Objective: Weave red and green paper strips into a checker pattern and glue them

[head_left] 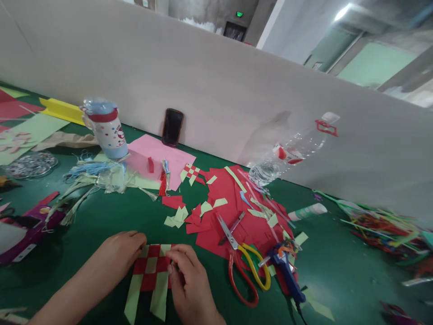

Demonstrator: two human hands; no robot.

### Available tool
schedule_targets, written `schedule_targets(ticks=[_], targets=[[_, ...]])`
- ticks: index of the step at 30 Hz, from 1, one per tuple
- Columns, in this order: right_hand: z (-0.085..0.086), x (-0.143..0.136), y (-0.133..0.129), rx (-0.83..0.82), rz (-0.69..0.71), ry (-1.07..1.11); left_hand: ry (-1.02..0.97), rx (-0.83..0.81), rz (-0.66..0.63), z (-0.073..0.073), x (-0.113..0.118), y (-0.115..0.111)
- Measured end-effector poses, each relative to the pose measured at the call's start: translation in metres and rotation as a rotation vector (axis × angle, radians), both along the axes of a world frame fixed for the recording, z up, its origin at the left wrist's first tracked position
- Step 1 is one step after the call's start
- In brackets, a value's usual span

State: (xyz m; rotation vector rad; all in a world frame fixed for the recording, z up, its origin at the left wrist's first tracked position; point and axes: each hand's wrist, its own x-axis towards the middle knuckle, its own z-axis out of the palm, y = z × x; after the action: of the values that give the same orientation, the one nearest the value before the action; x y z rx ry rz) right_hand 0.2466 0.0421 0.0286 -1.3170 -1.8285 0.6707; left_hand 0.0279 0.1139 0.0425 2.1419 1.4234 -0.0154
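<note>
On the green table lies a woven paper mat (151, 265) of red and pale green strips, with green ends hanging loose toward me. My left hand (121, 249) is closed at its upper left corner; the fingertips are partly hidden. Thumb and fingers of my right hand (190, 279) pinch the right edge of the mat. Right of that hand rest scissors (233, 243) with one red and one yellow handle, partly on red paper (216, 185). A blue glue gun (287, 273) lies beyond them. Cut green paper pieces (176, 217) are scattered above the mat.
A white partition (203, 81) runs along the back. Against it stand a phone (172, 127) and a tilted plastic bottle (287, 155). A cup (108, 131) stands by pink paper (142, 155) and tassels (101, 174). A purple item (30, 239) is left; pipe cleaners (382, 225) lie right.
</note>
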Motion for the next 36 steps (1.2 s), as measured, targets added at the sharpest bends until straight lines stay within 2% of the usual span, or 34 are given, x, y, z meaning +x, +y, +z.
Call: schedule_targets(ticks=[10,15,19,24,27,33,36], targets=[[-0.001,0.0,0.001,0.007,0.003,-0.004,-0.034,0.053,0.005,-0.002,-0.001,0.0],[-0.002,0.0,0.0,0.007,-0.009,0.003,-0.073,0.107,0.057,-0.017,-0.015,-0.005],[-0.001,0.0,0.001,0.004,-0.01,0.001,-0.114,0.282,0.133,-0.03,-0.03,-0.017],[0.001,0.001,0.003,-0.009,-0.013,-0.017,-0.203,0.53,0.126,-0.033,-0.034,-0.039],[0.001,0.001,0.002,0.006,-0.021,-0.016,-0.241,0.615,0.121,-0.038,-0.037,-0.049],[0.003,-0.001,0.003,0.046,-0.015,-0.047,-0.354,0.622,0.075,-0.054,-0.045,-0.059],[0.003,-0.003,0.004,0.083,-0.005,-0.09,-0.389,0.58,0.1,-0.059,-0.044,-0.063]])
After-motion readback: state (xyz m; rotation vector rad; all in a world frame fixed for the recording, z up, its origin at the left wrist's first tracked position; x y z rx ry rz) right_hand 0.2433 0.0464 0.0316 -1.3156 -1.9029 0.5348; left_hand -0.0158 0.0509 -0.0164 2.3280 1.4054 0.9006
